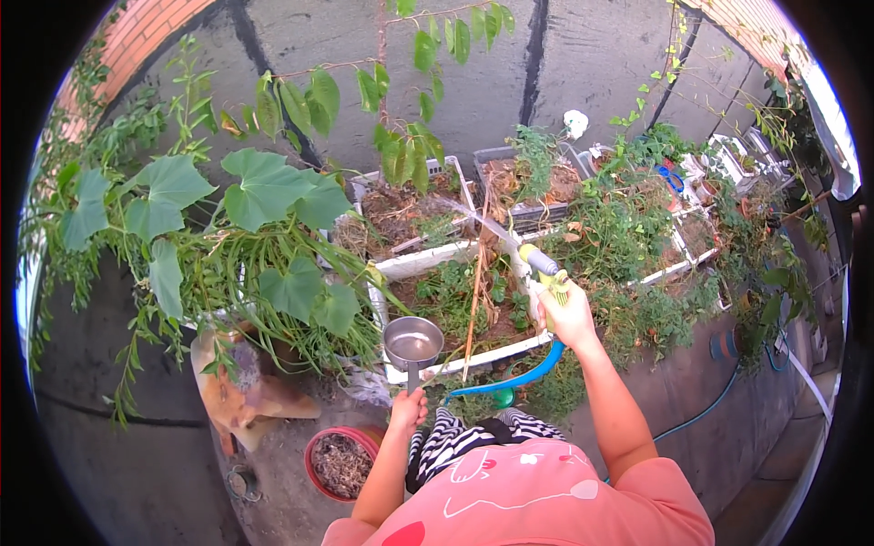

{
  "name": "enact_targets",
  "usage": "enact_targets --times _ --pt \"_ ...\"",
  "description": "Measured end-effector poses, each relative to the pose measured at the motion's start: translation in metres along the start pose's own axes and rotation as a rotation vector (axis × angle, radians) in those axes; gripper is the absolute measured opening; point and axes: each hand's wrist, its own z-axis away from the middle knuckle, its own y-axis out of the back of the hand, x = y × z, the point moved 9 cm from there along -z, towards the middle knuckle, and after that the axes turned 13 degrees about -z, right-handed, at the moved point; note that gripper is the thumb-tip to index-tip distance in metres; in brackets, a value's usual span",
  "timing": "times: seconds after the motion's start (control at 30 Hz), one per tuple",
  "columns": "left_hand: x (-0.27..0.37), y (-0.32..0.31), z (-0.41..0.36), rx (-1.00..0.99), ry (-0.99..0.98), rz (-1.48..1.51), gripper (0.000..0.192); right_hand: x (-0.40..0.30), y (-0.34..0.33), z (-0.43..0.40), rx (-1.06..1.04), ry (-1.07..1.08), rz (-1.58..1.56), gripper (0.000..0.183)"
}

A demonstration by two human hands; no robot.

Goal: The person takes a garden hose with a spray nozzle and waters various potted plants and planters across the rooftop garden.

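My left hand (pixel 408 409) grips the handle of a small metal saucepan (pixel 413 340), held level over the near edge of a white planter box (pixel 488 357) with low green plants in it. The pan's inside looks wet or shiny. My right hand (pixel 570 315) is closed around a yellow-green and grey hose spray nozzle (pixel 538 261), joined to a blue hose (pixel 529 377). Water (pixel 488 222) sprays from the nozzle towards a planter of soil (pixel 410 218) behind. A thin brown stick (pixel 476 300) stands across the near planter.
Broad-leaved plants (pixel 263 191) crowd the left. Bushy plants (pixel 614 225) and more boxes fill the right. A red pot (pixel 341 464) of dry matter stands at lower left, near a small jar (pixel 242 482). Leafy branches (pixel 403 150) hang before the grey wall (pixel 450 82).
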Motion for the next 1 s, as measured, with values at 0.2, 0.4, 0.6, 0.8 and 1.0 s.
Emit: enact_targets --times 0.2,0.4,0.6,0.8,1.0 --pt "0.000 0.003 -0.001 0.013 -0.011 -0.006 0.011 0.002 -0.013 0.001 -0.047 0.002 0.077 0.021" --pt "-0.004 0.007 -0.003 -0.001 -0.024 0.033 0.011 0.008 -0.017 0.004 -0.087 -0.015 0.105 0.023" --pt "-0.002 0.005 -0.004 0.013 -0.011 -0.012 0.012 -0.002 -0.044 0.003 -0.126 -0.003 0.187 0.026" --pt "0.000 0.002 -0.002 -0.006 -0.018 -0.006 0.012 -0.010 -0.042 -0.009 -0.095 0.054 0.217 0.027" --pt "-0.003 0.005 0.001 -0.014 -0.015 0.037 0.012 -0.005 -0.054 -0.011 -0.118 0.019 0.200 0.028"
